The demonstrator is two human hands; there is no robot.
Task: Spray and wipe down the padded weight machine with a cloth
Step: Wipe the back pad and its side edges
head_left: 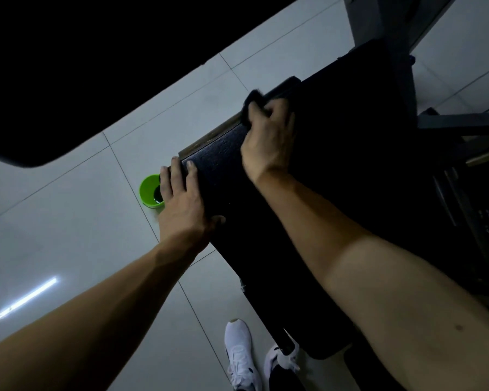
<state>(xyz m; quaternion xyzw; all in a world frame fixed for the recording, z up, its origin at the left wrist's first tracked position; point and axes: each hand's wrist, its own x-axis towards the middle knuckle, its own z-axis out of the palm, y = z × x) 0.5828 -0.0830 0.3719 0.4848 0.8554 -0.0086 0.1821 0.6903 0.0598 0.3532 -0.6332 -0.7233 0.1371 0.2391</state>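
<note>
A person bends over the black pad (336,165) of a weight machine on a tiled floor (68,221). The left hand (181,204) lies flat across the pad's near corner, bracing it. The right hand (268,136), well apart, is clenched round a dark cloth (250,104) at the pad's far left edge. Firm, overlapping strokes along that edge seem best. A green cup (147,190) stands on the floor below.
</note>
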